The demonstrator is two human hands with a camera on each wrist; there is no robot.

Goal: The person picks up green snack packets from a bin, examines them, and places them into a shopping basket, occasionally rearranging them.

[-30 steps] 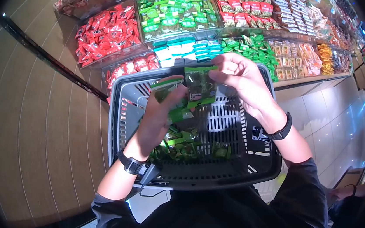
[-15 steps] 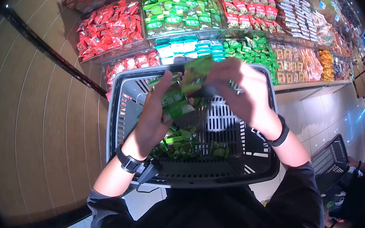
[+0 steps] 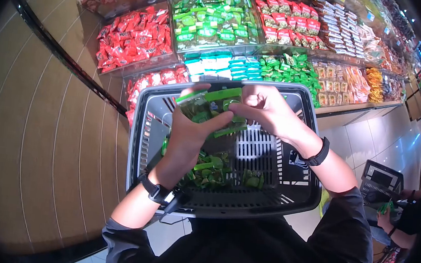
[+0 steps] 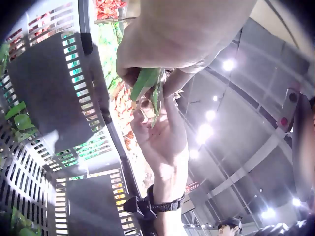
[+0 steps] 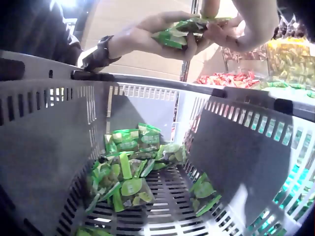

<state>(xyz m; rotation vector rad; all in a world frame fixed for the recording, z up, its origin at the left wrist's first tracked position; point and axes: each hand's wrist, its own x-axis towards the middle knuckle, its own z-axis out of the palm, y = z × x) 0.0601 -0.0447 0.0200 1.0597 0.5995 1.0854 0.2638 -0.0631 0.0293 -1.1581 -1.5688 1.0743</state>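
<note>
Above the basket (image 5: 236,157), my L grip (image 3: 185,134) & R grip (image 3: 269,112) are pinching green pkts (image 3: 216,106); overlap's poss. risking slips.

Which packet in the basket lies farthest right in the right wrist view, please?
The packet beside the right wall; bare slats separate it from the heap.
</note>
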